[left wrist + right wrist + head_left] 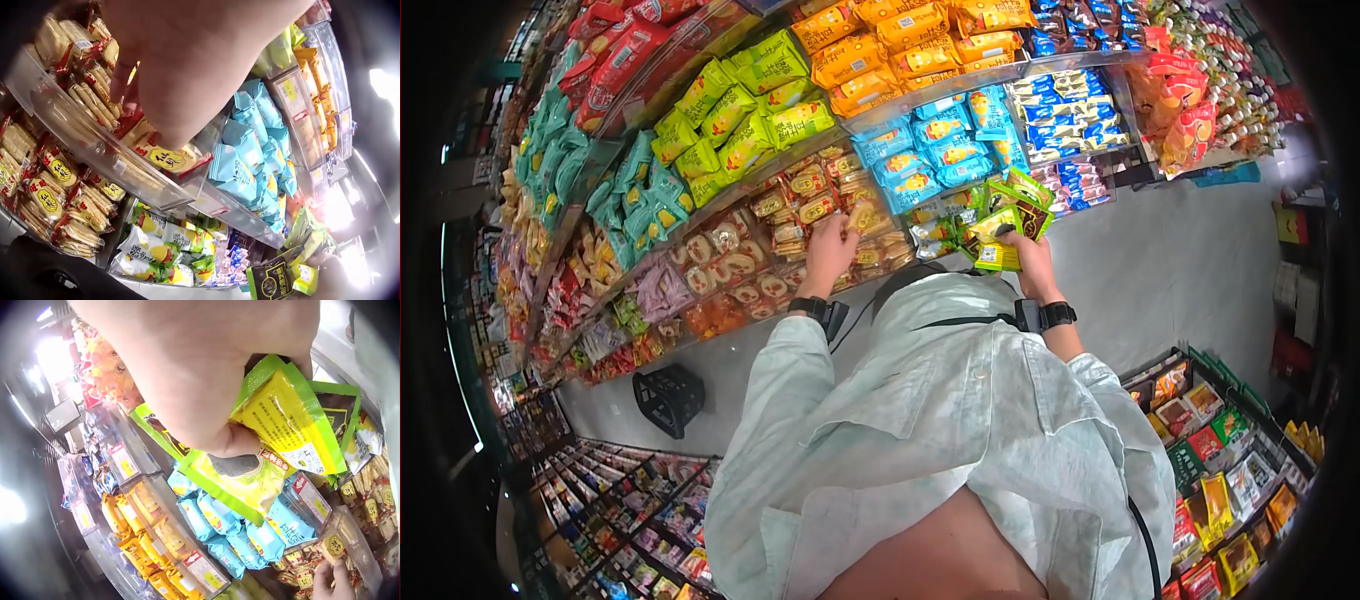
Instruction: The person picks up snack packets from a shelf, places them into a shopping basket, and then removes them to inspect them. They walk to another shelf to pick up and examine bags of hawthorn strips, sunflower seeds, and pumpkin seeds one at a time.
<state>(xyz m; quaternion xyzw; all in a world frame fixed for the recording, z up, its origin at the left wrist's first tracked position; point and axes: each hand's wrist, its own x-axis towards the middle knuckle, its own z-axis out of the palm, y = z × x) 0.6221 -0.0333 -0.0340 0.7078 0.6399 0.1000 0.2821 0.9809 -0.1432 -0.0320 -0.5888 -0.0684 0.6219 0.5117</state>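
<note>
My left hand [830,258] reaches into a clear bin of wrapped rice crackers on the shelf. Between its thumb and fingers it pinches one rice cracker packet [172,157], which has a clear wrapper, a yellow oval label and red edges. More cracker packets [94,94] lie around the fingers. My right hand [1036,265] grips several snack packets [287,419] with green edges, some yellow-green and some dark, fanned out in front of the shelf. In the right wrist view the thumb presses across them, and the palm hides part of the bunch.
Light blue packets [940,150] fill the bin between the hands, with green packets [735,95] and orange packets [900,45] higher up. Clear bin walls [125,162] edge the compartments. A black basket [668,398] stands on the floor at left. Another snack display [1220,460] is at lower right.
</note>
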